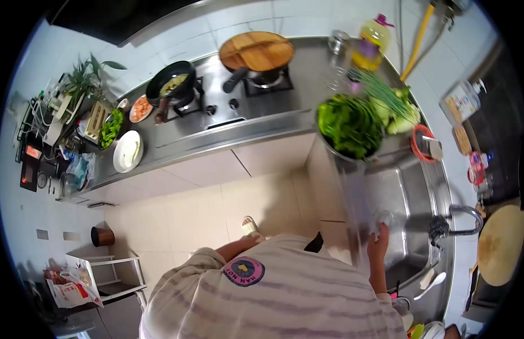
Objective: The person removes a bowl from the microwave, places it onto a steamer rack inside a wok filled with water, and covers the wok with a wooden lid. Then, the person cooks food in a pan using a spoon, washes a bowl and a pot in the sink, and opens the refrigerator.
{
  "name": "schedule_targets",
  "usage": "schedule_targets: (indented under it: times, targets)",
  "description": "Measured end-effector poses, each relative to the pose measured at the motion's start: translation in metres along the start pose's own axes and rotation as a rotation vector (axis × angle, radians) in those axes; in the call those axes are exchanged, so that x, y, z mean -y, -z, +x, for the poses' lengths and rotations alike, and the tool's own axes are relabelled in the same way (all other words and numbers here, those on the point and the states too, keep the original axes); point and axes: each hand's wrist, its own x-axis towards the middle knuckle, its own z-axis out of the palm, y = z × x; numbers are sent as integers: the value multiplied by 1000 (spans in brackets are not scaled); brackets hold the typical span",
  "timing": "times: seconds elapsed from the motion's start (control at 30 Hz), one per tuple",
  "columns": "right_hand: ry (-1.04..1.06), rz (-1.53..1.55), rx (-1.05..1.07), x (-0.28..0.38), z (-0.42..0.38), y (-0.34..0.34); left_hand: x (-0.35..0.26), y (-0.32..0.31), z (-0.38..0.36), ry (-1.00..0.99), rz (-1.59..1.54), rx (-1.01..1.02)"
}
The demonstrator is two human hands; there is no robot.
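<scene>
Over the near left part of the steel sink (pixel 412 195), my right hand (pixel 378 242) has its fingers closed at the edge of a small clear round vessel (pixel 384 216). It looks like a glass or little bowl; blur and its see-through wall hide its exact kind. At my waist, my left hand (pixel 249 242) shows only in part beside the striped shirt, and its fingers cannot be made out. Beyond the sink stands a metal basin of leafy greens (pixel 351 125). The curved faucet (pixel 465 220) is at the sink's right side.
A black frying pan (pixel 171 85) with food and a wood-lidded pan (pixel 256 51) sit on the stove. Left of them are a white bowl (pixel 128 151) and a plate of pinkish pieces (pixel 141 108). An oil bottle (pixel 370 45) stands at the back corner. A white spoon (pixel 430 287) lies beside the sink.
</scene>
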Motion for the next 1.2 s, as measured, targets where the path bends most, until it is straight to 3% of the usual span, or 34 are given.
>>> schedule_targets:
  times: [0.07,0.1,0.17,0.23,0.3,0.4,0.47,0.53,0.57,0.6,0.67,0.83,1.0,1.07,1.2]
  targets:
    - [-80,153,333,61,10,-26,45,14,-10,32,-156,-53]
    - [39,129,292,82,11,-52,69,22,-16,63,-228,-95]
    - [61,247,399,137,21,-93,118,35,-31,137,-351,-201]
    - [307,198,374,189,40,-137,162,42,-49,205,-458,-323]
    - [366,179,384,247,58,-164,188,46,-65,222,-512,-459]
    - [380,201,572,315,89,-210,199,48,-89,211,-485,-683]
    - [499,311,537,387,110,-208,189,66,-112,251,-520,-679]
    - [597,375,546,435,123,-223,177,97,-136,384,-511,-526]
    - [665,436,531,451,130,-231,182,107,-138,467,-458,-542]
    - [691,441,552,462,135,-241,182,122,-141,534,-430,-622]
    - [683,474,581,483,145,-262,211,149,-147,376,-140,-1092]
    - [664,569,632,509,175,-293,252,290,-204,545,74,-1602]
    - [703,562,641,544,192,-286,291,383,-235,745,61,-1553]
    - [619,535,688,560,193,-274,310,405,-233,863,163,-1380]
    - [662,467,642,592,192,-259,354,435,-210,967,169,-1217]
